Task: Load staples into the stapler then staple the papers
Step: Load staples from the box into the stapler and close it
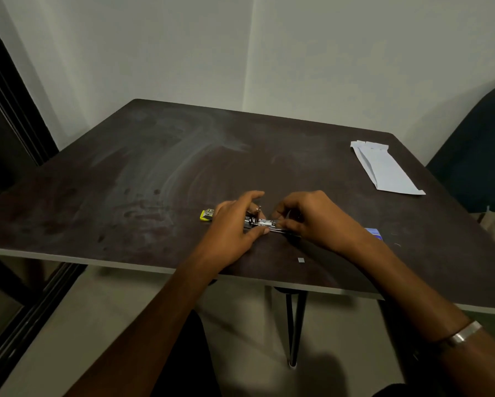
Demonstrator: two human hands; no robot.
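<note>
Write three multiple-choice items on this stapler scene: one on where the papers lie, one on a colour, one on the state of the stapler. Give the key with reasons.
1. Where do the folded papers lie on the table?
A. under the stapler
B. at the far right, apart from both hands
C. at the near left edge

2. What colour is the end of the stapler that shows beyond the left hand?
A. yellow
B. red
C. white

3. What state is the stapler in?
A. closed and untouched
B. lying on the papers
C. held by both hands, metal staple channel exposed

Key: 1 B, the white sheets sit by the far right corner. 2 A, a yellow tip pokes out to the left. 3 C, the left hand and right hand grip it and bare metal shows between them.
</note>
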